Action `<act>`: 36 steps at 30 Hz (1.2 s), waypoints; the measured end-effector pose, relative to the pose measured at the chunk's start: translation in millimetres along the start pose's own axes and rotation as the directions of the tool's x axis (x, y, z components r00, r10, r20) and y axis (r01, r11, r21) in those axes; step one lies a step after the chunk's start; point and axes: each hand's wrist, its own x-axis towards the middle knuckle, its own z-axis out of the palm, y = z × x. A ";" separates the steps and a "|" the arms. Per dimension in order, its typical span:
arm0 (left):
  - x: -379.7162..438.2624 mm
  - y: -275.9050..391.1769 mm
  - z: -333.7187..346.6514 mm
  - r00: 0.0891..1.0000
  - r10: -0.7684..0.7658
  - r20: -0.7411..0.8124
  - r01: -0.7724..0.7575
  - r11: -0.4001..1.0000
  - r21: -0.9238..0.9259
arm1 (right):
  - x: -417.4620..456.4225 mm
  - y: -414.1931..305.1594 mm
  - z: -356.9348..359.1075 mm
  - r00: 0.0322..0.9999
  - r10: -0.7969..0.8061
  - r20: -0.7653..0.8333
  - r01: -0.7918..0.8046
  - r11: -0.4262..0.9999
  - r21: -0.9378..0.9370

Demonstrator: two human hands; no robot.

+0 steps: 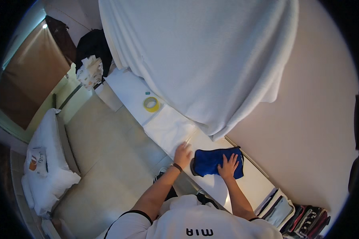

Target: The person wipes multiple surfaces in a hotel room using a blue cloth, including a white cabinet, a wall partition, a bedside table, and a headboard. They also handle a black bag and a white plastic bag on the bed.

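Observation:
A folded blue cloth with dark edging point(208, 161) lies on a long white shelf or bench. My right hand point(229, 165) rests on it, palm down with the fingers spread. My left hand point(183, 154) touches the near corner of a folded white cloth point(170, 128), just left of the blue one; whether its fingers pinch the fabric is not clear. Beyond the white cloth a roll of yellow tape point(151, 104) lies on the shelf, with a small green object point(147, 93) beside it.
A large white cloth point(197, 59) hangs over the shelf's back edge. Folded clothes point(278, 209) stand in a row at the lower right. At the left are a white pillow point(48, 170) and a brown curtain point(33, 74). A black garment point(92, 47) hangs at the far end.

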 end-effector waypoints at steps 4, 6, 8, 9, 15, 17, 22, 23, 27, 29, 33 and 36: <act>58.1 -57.3 -58.5 0.956 -0.217 -0.198 0.254 0.949 0.185 | 12.0 -67.7 -10.0 0.898 -0.123 -0.422 0.261 0.921 0.288; 85.0 -94.6 -74.1 0.956 -0.198 -0.217 0.230 0.964 0.134 | 28.2 -117.8 14.9 0.970 0.075 -0.233 0.110 0.718 0.688; 93.5 -125.2 -72.6 0.962 -0.209 -0.174 0.234 0.963 0.136 | 47.7 -161.5 48.3 0.947 0.322 0.016 -0.191 0.520 0.832; 96.3 -144.7 -72.6 0.965 -0.222 -0.140 0.245 0.953 0.178 | 57.9 -181.6 52.8 0.910 0.411 0.057 -0.292 0.536 0.793; 126.0 -163.3 -86.5 0.784 -0.508 0.358 0.457 0.861 0.222 | 76.8 -206.5 76.1 0.775 0.587 0.233 -0.546 0.437 0.715; 135.4 -190.9 -85.8 0.694 -0.549 0.465 0.599 0.799 0.049 | 72.9 -213.2 69.1 0.774 0.534 0.340 -0.514 0.217 0.830; 137.1 -180.2 -93.2 0.516 -0.418 0.747 0.704 0.704 -0.093 | 44.2 -189.3 43.8 0.787 0.324 0.525 -0.533 -0.070 0.843; 130.3 -185.7 -90.7 0.508 -0.357 0.784 0.729 0.663 -0.170 | 39.6 -191.9 40.8 0.801 0.308 0.513 -0.507 -0.106 0.856; 108.5 -154.5 -101.1 0.496 -0.244 0.833 0.829 0.420 -0.370 | 6.5 -194.3 24.2 0.861 0.262 0.436 -0.378 -0.244 0.893; 102.5 -130.5 -111.4 0.478 -0.131 0.869 0.828 0.398 -0.395 | -21.0 -189.5 8.9 0.872 0.265 0.411 -0.328 -0.306 0.894; 85.3 -71.4 -108.1 0.408 0.078 0.910 0.849 0.333 -0.409 | -85.6 -152.5 -19.5 0.838 0.377 0.394 -0.250 -0.377 0.892; 56.8 -23.5 -74.5 0.354 0.165 0.921 0.820 0.418 -0.391 | -130.5 -105.6 -30.3 0.794 0.491 0.358 -0.178 -0.374 0.910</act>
